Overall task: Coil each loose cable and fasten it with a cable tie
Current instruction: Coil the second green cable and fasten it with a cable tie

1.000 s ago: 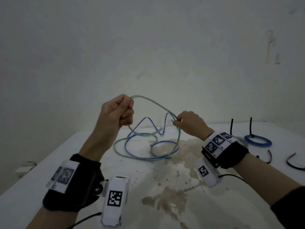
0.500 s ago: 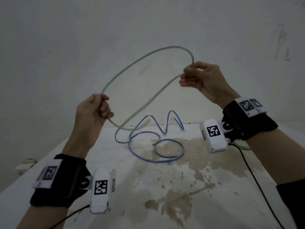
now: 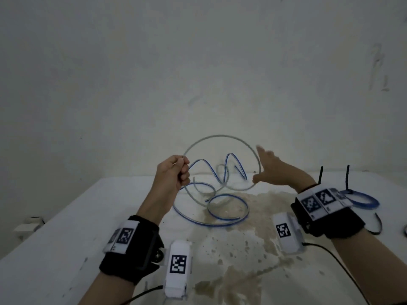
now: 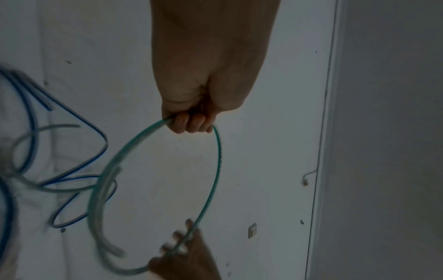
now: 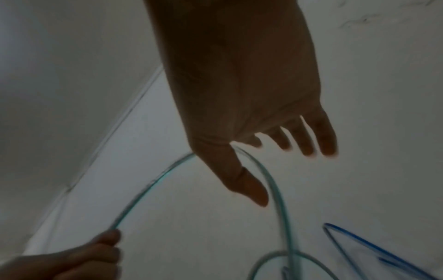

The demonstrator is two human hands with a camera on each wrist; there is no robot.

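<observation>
A thin green cable [image 3: 220,135] forms one round loop in the air above the white table [image 3: 66,249]. My left hand [image 3: 179,170] grips the loop's left side in a closed fist, with fingers [image 4: 191,125] curled round the green cable [image 4: 217,161]. My right hand [image 3: 264,166] is at the loop's right side with fingers spread straight. The green cable [image 5: 275,189] runs through the fork between thumb [image 5: 249,189] and fingers [image 5: 311,140], not pinched. Its tail drops to the table among a loose blue cable [image 3: 229,224].
At the right a coiled blue cable [image 3: 363,200] lies fastened, with black tie ends sticking up. A loose black cable tie [image 3: 377,223] lies nearer me. A brown stain [image 3: 231,271] covers the table's middle. A bare wall stands close behind.
My right hand has come down from high up and let go its pinch, fingers now spread. The green cable went from a long stretched arc to a round loop. My left hand moved right.
</observation>
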